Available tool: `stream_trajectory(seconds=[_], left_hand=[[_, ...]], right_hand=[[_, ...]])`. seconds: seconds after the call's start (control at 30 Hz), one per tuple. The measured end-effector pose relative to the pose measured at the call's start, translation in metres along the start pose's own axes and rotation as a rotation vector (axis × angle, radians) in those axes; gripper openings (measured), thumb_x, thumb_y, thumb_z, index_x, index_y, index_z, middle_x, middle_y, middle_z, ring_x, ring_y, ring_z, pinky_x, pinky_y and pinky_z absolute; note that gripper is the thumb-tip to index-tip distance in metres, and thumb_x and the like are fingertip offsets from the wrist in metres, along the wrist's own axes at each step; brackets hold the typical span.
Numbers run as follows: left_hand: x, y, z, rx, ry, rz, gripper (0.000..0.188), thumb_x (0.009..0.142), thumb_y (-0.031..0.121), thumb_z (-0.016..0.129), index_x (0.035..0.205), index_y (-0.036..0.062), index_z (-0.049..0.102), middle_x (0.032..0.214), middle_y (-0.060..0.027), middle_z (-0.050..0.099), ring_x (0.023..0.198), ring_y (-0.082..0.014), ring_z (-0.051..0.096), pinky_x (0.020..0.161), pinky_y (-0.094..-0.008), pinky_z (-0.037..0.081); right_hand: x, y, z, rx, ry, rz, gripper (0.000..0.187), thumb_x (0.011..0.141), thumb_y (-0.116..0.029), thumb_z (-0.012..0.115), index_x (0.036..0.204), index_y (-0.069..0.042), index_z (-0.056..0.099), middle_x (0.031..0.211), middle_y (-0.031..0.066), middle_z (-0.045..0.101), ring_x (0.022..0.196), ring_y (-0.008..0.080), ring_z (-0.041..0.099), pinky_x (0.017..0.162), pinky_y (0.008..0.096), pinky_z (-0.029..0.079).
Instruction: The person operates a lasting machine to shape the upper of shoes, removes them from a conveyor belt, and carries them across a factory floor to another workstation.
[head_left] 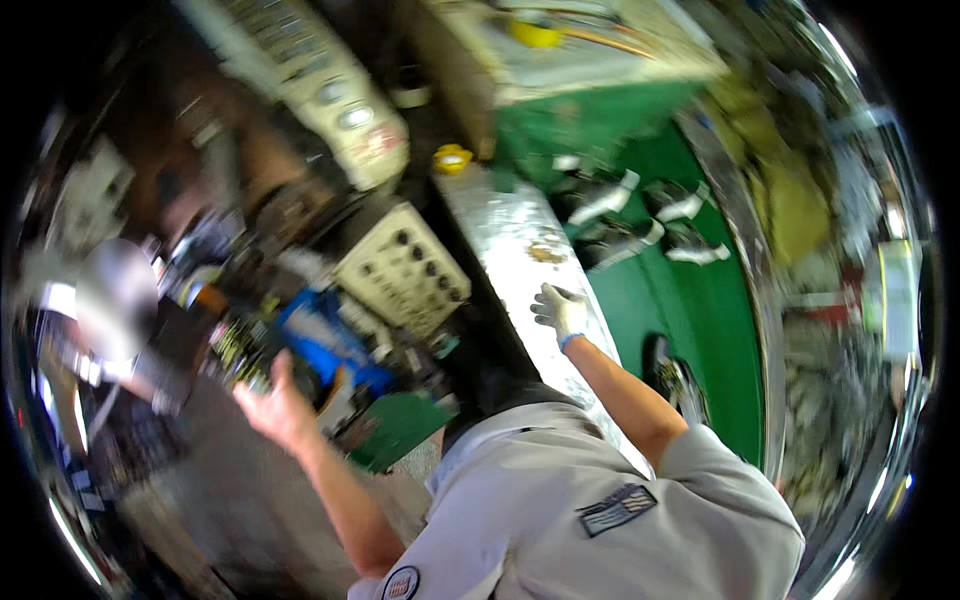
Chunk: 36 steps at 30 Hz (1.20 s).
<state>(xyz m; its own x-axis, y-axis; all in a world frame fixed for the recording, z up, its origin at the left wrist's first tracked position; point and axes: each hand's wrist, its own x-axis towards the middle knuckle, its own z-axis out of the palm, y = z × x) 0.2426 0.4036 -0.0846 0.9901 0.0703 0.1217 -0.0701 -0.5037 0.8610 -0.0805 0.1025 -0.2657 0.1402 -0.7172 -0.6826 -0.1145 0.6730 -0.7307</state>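
My left hand [278, 408] is bare and reaches out to the left, blurred by motion. Its thumb stands apart from the fingers and I see nothing held in it. Just beyond it is a cluttered patch of dark, yellowish parts [238, 352], too smeared to name. My right hand [562, 311] wears a pale work glove with a blue cuff. Its fingers are spread over a long whitish bench top [515, 250], and nothing shows in them. Whether the glove touches the surface I cannot tell. A brownish stain or scrap [546, 253] lies on the bench ahead of it.
A cream control panel with dark knobs [405, 270] and a blue object [330, 335] stand left of the bench. Several dark and white shoes [600, 200] sit on the green surface [700, 330] at right. Another person [120, 300] is at far left. A yellow knob [452, 158] tops the bench's far end.
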Motion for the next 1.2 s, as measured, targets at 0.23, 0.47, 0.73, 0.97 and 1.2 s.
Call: stream_trajectory(seconds=[0.23, 0.47, 0.73, 0.97, 1.2], left_hand=[[0.012, -0.023, -0.018, 0.353, 0.009, 0.125, 0.057, 0.089, 0.036, 0.081, 0.125, -0.0067, 0.069, 0.114, -0.0248, 0.07, 0.095, -0.031, 0.068, 0.091, -0.0417, 0.055], [0.035, -0.039, -0.018, 0.327, -0.046, 0.284, 0.06, 0.088, 0.043, 0.079, 0.113, -0.0109, 0.07, 0.107, -0.0252, 0.068, 0.095, -0.032, 0.062, 0.09, -0.0474, 0.05], [0.038, -0.06, -0.043, 0.508, -0.007, 0.102, 0.08, 0.085, 0.043, 0.083, 0.125, -0.0213, 0.058, 0.126, -0.0301, 0.063, 0.111, -0.0341, 0.06, 0.1, -0.0447, 0.047], [0.013, -0.018, -0.008, 0.174, -0.052, 0.169, 0.053, 0.086, 0.03, 0.084, 0.116, -0.0087, 0.063, 0.103, -0.0156, 0.07, 0.088, -0.0273, 0.061, 0.083, -0.04, 0.051], [0.007, -0.004, -0.009, 0.04, -0.057, 0.028, 0.042, 0.083, 0.014, 0.086, 0.116, 0.0002, 0.063, 0.099, -0.0064, 0.069, 0.085, -0.0179, 0.063, 0.08, -0.033, 0.052]], right_hand=[[0.166, 0.005, -0.152, 0.066, 0.399, 0.105, 0.086, 0.077, -0.043, 0.09, 0.127, 0.017, 0.055, 0.125, 0.0325, 0.064, 0.113, 0.0507, 0.065, 0.097, 0.0649, 0.051], [0.266, -0.021, -0.167, 0.32, 0.715, -0.067, 0.042, 0.073, -0.019, 0.091, 0.106, 0.001, 0.074, 0.098, 0.0108, 0.075, 0.08, 0.0233, 0.07, 0.077, 0.0386, 0.057], [0.102, -0.077, -0.123, -0.535, 0.771, -0.615, 0.086, 0.069, -0.025, 0.09, 0.143, 0.0, 0.052, 0.126, 0.023, 0.064, 0.115, 0.0403, 0.063, 0.1, 0.043, 0.052], [-0.034, -0.123, -0.051, -0.751, 0.377, -1.213, 0.092, 0.059, -0.001, 0.085, 0.144, 0.001, 0.052, 0.131, 0.0279, 0.059, 0.118, 0.0455, 0.06, 0.102, 0.0473, 0.051], [-0.116, -0.126, 0.051, -0.741, 0.047, -1.485, 0.089, 0.063, -0.01, 0.091, 0.142, 0.003, 0.053, 0.124, 0.0266, 0.063, 0.112, 0.0448, 0.061, 0.1, 0.0497, 0.05]])
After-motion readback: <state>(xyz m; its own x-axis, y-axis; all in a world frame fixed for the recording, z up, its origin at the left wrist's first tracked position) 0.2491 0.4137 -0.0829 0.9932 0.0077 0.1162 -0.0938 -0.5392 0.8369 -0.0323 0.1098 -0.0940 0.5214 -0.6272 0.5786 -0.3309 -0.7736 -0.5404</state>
